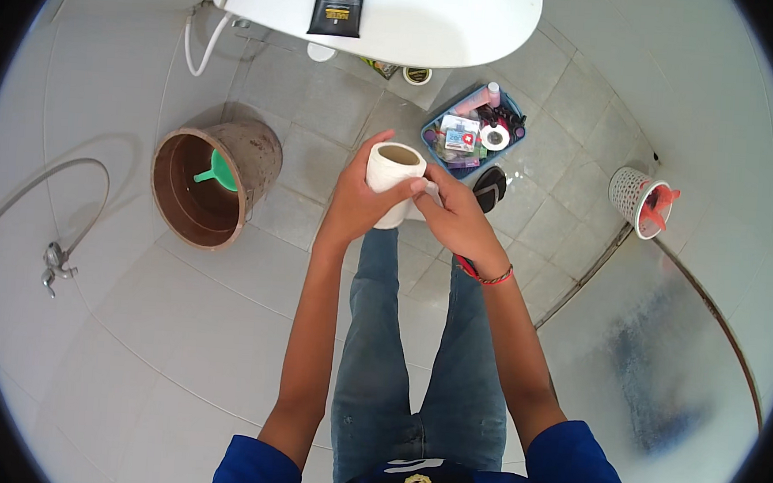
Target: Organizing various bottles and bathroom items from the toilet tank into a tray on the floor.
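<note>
A white toilet paper roll (389,178) is held upright between my two hands, its hollow core facing up. My left hand (360,196) wraps round the roll's left side, with the thumb across its front. From the right, my right hand (455,215) is closed at the roll's edge, its fingers pinching what looks like the loose end of the paper. Part of the right fingers is hidden behind the paper. Beyond the roll, a blue basket (431,120) full of toiletries stands on the tiled floor.
A white toilet lid (444,24) carries a black tube (339,4). On the left are a brown bucket (263,154) with a green dipper (221,171) and a wall tap (56,266). A white perforated bin (627,192) and a black slipper (490,190) are on the right.
</note>
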